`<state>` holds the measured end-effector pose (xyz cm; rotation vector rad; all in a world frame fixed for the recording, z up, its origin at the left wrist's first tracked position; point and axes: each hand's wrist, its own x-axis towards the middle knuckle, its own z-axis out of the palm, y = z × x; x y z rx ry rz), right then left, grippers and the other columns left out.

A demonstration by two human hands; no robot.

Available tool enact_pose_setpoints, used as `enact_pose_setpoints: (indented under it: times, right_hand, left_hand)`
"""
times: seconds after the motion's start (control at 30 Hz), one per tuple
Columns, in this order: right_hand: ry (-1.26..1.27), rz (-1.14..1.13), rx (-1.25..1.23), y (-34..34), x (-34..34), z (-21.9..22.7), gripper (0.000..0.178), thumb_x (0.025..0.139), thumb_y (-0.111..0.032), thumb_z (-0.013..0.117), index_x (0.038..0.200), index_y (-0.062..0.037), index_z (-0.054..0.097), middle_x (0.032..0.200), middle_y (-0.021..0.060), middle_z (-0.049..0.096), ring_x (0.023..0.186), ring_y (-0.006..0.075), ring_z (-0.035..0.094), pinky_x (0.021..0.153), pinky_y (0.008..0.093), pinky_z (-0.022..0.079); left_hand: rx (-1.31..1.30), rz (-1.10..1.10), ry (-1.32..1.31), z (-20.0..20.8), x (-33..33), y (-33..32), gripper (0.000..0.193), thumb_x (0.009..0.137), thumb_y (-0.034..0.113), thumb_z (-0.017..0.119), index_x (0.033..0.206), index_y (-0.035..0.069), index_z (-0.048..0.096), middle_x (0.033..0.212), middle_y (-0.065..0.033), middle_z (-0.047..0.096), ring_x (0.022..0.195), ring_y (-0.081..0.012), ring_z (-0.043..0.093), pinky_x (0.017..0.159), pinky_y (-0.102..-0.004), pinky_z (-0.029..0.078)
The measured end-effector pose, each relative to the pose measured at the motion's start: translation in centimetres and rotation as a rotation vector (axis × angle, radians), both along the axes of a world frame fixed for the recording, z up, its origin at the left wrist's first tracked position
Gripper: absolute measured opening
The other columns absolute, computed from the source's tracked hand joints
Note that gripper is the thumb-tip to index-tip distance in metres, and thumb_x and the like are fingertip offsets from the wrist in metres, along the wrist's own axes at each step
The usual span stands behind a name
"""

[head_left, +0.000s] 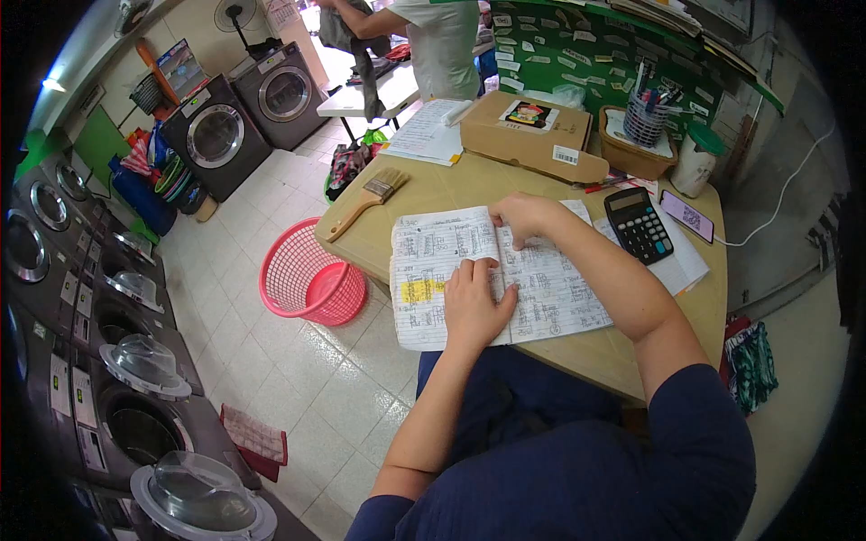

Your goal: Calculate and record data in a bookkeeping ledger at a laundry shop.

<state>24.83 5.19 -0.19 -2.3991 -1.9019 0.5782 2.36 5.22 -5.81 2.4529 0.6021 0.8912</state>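
An open notebook (541,298) with handwritten lined pages lies at the table's near edge, its left page bearing a yellow highlighted patch. Flat across the lower middle, near the spine, rests my left hand (478,307), fingers outstretched and holding nothing. My right hand (528,219) touches the top of the notebook beside the spine. Its fingers bend down, with thumb and forefinger apart, and nothing shows in its grasp. Right of the notebook, a black calculator (639,225) lies on loose papers (687,268), beside a phone (686,216) with a lit screen.
A paintbrush (368,204) lies at the table's left. Behind stand a cardboard box (519,135), a pen holder (646,122) in a basket (638,160) and a jar (695,162). A pink basket (311,270) stands on the floor. Washing machines (144,424) line the left. Another person (442,50) handles clothing beyond.
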Motion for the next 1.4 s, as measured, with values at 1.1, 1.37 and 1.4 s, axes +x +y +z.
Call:
enact_pose_setpoints:
  times: [1.1, 1.37, 1.4]
  right_hand:
    - [0.037, -0.118, 0.235, -4.3, -2.3, 1.2, 0.037, 0.068, -0.001, 0.075, 0.103, -0.0128, 0.075, 0.111, 0.0154, 0.067, 0.105, 0.0331, 0.066, 0.090, 0.0404, 0.053]
    - [0.125, -0.112, 0.460, -4.8, -9.6, 5.1, 0.072, 0.090, -0.006, 0.061, 0.155, -0.0203, 0.035, 0.112, 0.0241, 0.067, 0.097, 0.0410, 0.066, 0.087, 0.0491, 0.053]
    - [0.118, -0.028, 0.533, -5.7, -12.0, 7.5, 0.074, 0.091, -0.007, 0.061, 0.157, -0.0184, 0.030, 0.114, 0.0250, 0.066, 0.094, 0.0424, 0.066, 0.084, 0.0493, 0.053]
  left_hand:
    - [0.028, 0.020, 0.017, -0.2, 0.1, -0.2, 0.042, 0.079, 0.031, 0.076, 0.110, 0.008, 0.061, 0.100, -0.0148, 0.056, 0.096, -0.0360, 0.057, 0.084, -0.0462, 0.044]
    - [-0.259, 0.007, -0.075, 6.7, -1.7, 3.4, 0.073, 0.098, 0.015, 0.058, 0.157, 0.001, 0.018, 0.080, -0.0225, 0.067, 0.070, -0.0411, 0.066, 0.064, -0.0495, 0.050]
    - [-0.062, 0.079, -0.114, 8.2, -2.7, 3.6, 0.080, 0.097, 0.010, 0.057, 0.159, 0.002, 0.008, 0.078, -0.0221, 0.067, 0.067, -0.0399, 0.066, 0.060, -0.0485, 0.048]
